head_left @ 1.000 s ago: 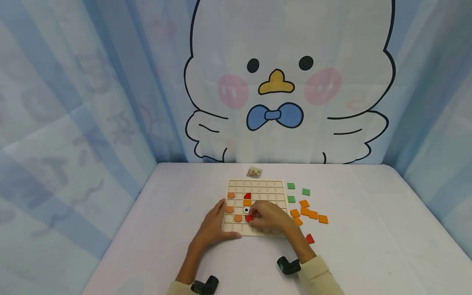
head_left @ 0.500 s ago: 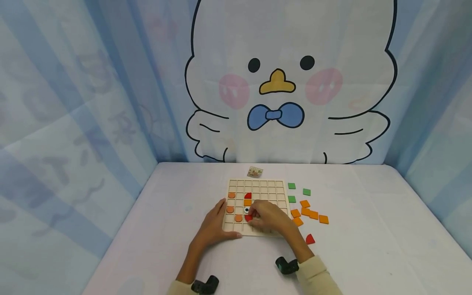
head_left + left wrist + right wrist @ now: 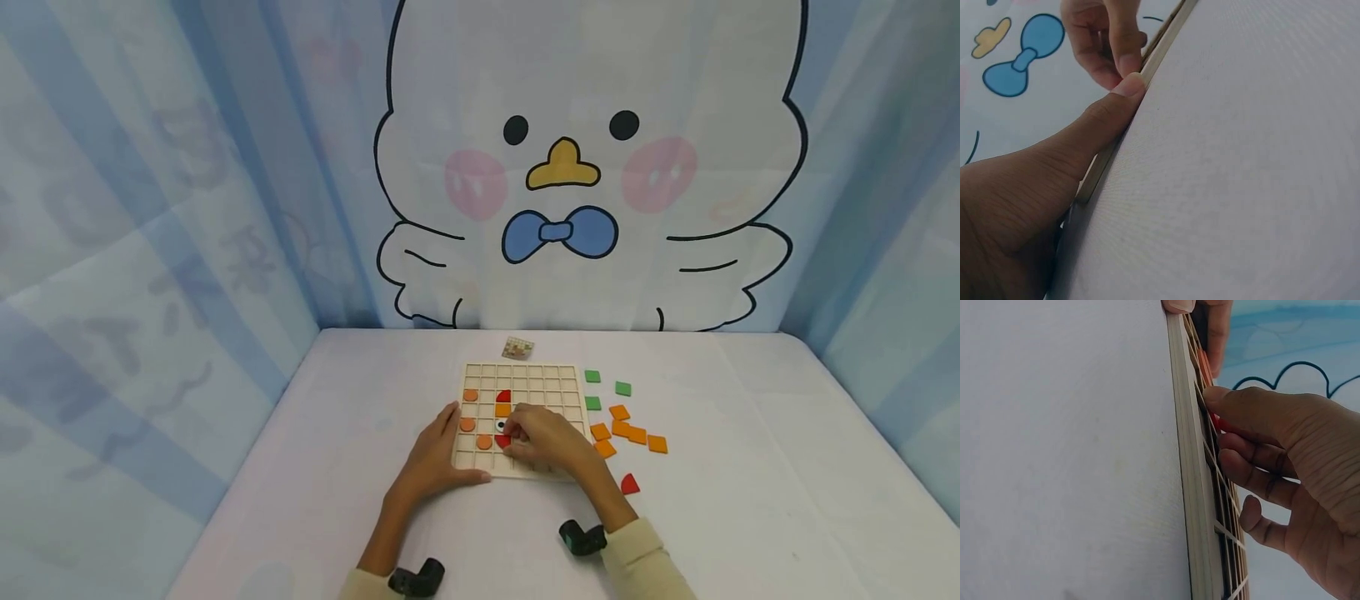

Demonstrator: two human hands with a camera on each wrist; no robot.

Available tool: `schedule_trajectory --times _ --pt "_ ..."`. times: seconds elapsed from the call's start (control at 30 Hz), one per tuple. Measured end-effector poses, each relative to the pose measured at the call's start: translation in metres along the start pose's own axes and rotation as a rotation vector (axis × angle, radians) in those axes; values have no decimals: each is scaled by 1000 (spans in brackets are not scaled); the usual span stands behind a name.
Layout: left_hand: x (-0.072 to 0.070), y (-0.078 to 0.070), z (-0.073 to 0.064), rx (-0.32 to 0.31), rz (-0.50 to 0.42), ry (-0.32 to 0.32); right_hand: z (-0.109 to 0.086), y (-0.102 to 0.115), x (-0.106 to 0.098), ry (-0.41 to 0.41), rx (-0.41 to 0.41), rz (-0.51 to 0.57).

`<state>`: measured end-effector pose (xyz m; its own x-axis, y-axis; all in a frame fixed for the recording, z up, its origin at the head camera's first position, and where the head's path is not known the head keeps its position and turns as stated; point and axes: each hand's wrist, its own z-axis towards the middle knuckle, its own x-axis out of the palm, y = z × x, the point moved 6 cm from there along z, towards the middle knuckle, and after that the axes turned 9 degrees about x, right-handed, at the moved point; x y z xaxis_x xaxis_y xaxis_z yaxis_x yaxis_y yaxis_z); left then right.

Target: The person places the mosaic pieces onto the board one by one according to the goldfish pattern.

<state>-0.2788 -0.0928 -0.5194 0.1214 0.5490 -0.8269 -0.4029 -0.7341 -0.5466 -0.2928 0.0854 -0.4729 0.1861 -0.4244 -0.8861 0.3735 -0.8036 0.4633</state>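
A pale wooden grid board (image 3: 551,383) lies on the table. My left hand (image 3: 435,457) holds its near left corner, thumb along the front edge and fingers along the left side. My right hand (image 3: 553,437) bends over the middle of the board, thumb and fingertips pinching a red quarter-round tile (image 3: 502,442) at a cell. Just behind that tile is a white eye tile (image 3: 500,425), then an orange square (image 3: 502,410) and another red tile (image 3: 503,396). Orange round tiles (image 3: 483,442) sit in cells to the left. The right wrist view shows the thumb (image 3: 1241,407) against red.
Right of the board lie green squares (image 3: 622,388), several loose orange squares (image 3: 637,435) and a red quarter-round tile (image 3: 630,483). Behind the board is a small patterned card (image 3: 517,348). A printed curtain (image 3: 562,275) hangs at the table's back edge.
Both hands keep their places on the board. The right fingertips shift only very slightly at the red tile, and the loose tiles stay where they were.
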Motion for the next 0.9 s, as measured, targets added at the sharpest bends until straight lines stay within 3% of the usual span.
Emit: schedule_trajectory --times 0.9 --pt "0 2 0 -7 -12 -2 -1 -7 -7 -5 16 36"
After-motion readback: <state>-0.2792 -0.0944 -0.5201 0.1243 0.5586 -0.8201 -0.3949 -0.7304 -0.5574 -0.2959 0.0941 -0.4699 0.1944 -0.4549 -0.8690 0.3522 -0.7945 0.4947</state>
